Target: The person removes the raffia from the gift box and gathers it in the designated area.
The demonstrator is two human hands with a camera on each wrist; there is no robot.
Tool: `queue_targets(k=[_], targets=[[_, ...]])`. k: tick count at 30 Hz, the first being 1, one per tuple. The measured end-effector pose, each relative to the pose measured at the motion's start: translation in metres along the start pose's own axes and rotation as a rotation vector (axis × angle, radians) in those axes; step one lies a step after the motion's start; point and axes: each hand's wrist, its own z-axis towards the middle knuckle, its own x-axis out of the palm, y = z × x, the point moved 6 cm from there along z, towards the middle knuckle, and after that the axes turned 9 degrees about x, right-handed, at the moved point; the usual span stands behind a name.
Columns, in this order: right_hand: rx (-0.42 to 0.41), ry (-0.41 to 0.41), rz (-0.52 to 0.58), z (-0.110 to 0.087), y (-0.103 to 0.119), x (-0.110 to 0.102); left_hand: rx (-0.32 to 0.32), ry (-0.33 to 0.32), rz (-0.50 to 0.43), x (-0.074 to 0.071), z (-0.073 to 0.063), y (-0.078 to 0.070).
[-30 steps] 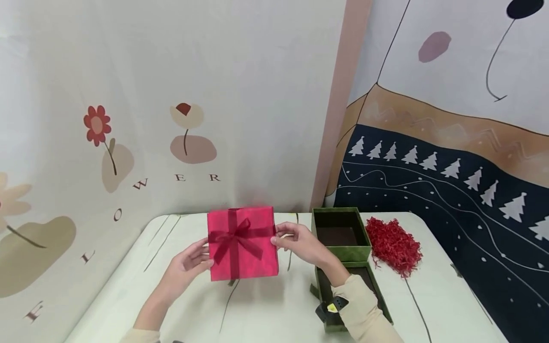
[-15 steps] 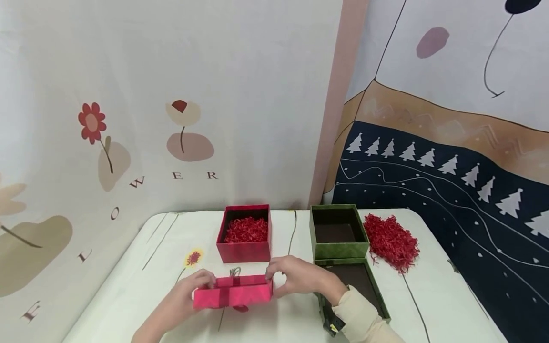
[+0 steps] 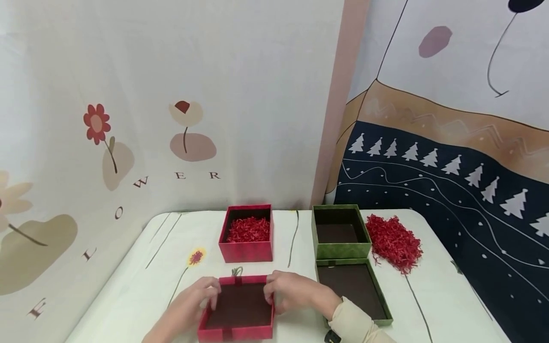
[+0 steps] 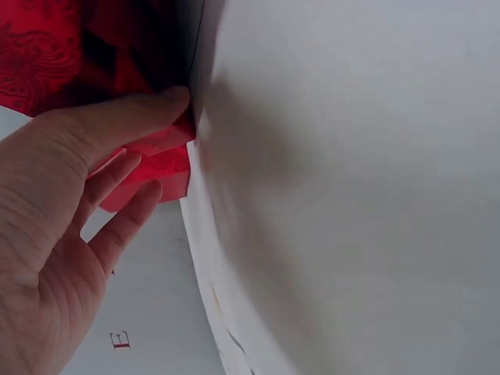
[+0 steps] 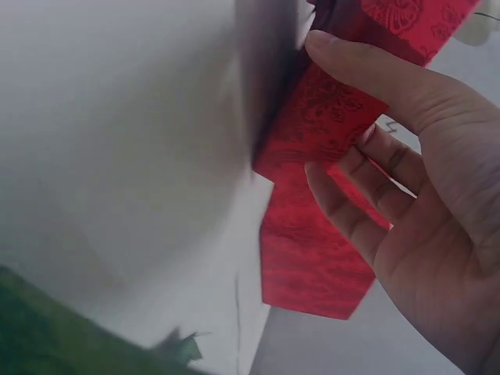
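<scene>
In the head view a red box lid [image 3: 240, 307] lies upturned near the front of the table, its dark inside facing up. My left hand [image 3: 190, 305] pinches the lid's left wall, fingers over the rim; in the left wrist view the thumb presses the patterned red side [image 4: 39, 55]. At the opposite wall, my right hand [image 3: 296, 290] pinches the rim, its thumb along the outer side [image 5: 328, 109] in the right wrist view. The bow is hidden beneath the lid in the head view. Behind stands the open red box [image 3: 246, 252], partly filled with red shredded paper [image 3: 249, 230].
To the right, an open green box [image 3: 342, 250] stands behind its upturned green lid [image 3: 349, 290], close to my right forearm. A heap of red shredded paper [image 3: 394, 243] lies beside them. Printed fabric [image 3: 266, 119] hangs along the table's back edge.
The red lid, earlier held up with its bow facing me, has been turned over and lowered toward the table's front. The red box behind it has come into view.
</scene>
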Motion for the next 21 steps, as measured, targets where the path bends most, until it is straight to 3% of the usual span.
queue_targets(k=[8,15,21], targets=[[-0.012,0.001,-0.009,-0.0011,0.0004,0.0061,-0.118,0.102,-0.066,0.0061,-0.0019,-0.0024],[-0.026,-0.003,-0.026,-0.0023,0.0016,0.0098,-0.031,0.110,-0.056,0.0073,-0.0009,-0.0100],[-0.036,-0.031,-0.065,-0.0032,0.0048,0.0103,-0.083,0.155,-0.103,0.0097,0.0011,-0.0058]])
